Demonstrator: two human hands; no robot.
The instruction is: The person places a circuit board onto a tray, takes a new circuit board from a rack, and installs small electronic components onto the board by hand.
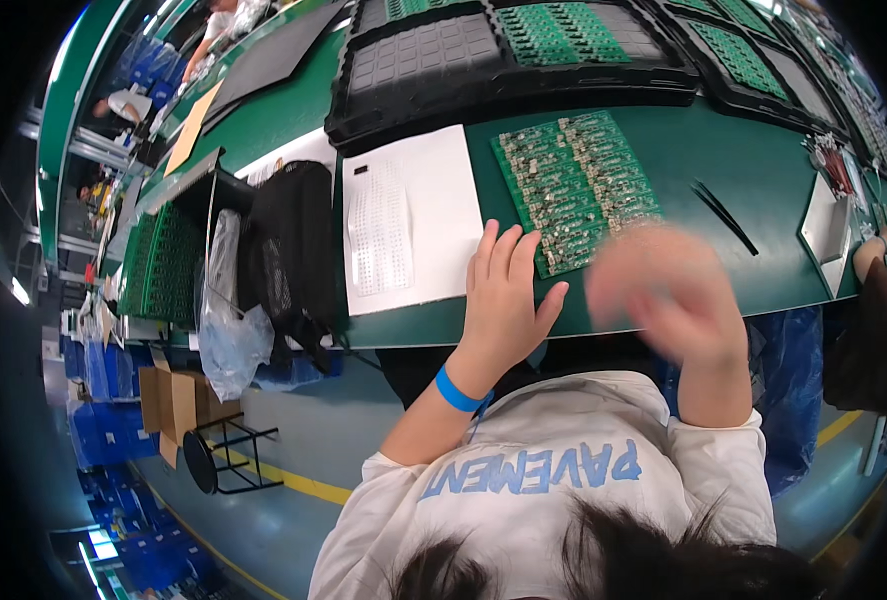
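Your left hand [504, 300] lies open on the stiff, fragile circuit board [576, 190]; lift it by its edges. Your right hand [669, 295] is blurred, grip unclear.

A green workbench [764, 190] carries a green circuit board panel [576, 188] near its front edge, with a white sheet of paper [409, 222] just to its left. Black tweezers [724, 215] lie to the right, and black trays [509, 60] sit further back.
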